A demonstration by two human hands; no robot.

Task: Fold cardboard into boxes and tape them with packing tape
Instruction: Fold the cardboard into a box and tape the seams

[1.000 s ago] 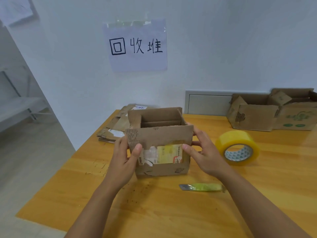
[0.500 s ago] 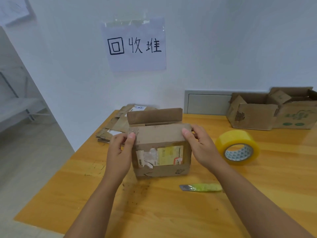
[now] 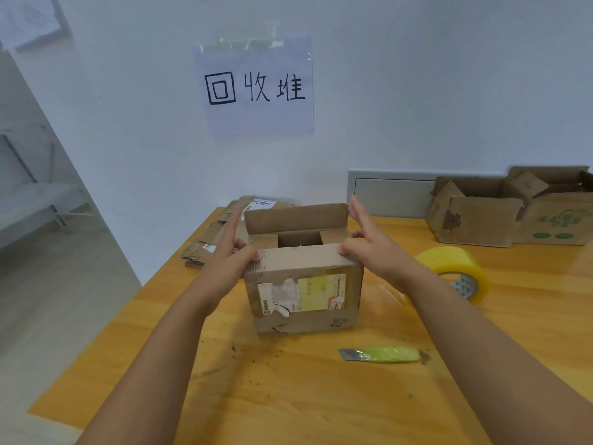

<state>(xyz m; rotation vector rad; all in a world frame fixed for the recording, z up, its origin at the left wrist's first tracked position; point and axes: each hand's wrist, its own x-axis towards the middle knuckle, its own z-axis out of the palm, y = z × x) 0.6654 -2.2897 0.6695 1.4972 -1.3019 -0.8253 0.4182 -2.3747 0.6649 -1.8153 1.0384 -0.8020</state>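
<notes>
A small worn cardboard box [image 3: 305, 297] with torn labels on its front stands in the middle of the wooden table [image 3: 288, 396]. Its near flap lies folded down over the top and its far flap stands upright, with a dark gap between them. My left hand [image 3: 232, 252] presses its thumb on the near flap's left corner, its fingers stretched toward the far flap's left edge. My right hand [image 3: 369, 242] does the same at the right corner, fingers straight up beside the far flap. A roll of yellowish packing tape [image 3: 455, 271] lies to the right of the box.
A green-handled utility knife [image 3: 382, 354] lies in front of the box. Flattened cardboard [image 3: 208, 242] is stacked at the back left by the wall. Two open boxes [image 3: 513, 213] sit at the back right. The table edge falls off on the left, toward the floor.
The near flap has been folded down over the box top. Both hands have moved up from the box's front to its top corners, fingers now stretched toward the far flap.
</notes>
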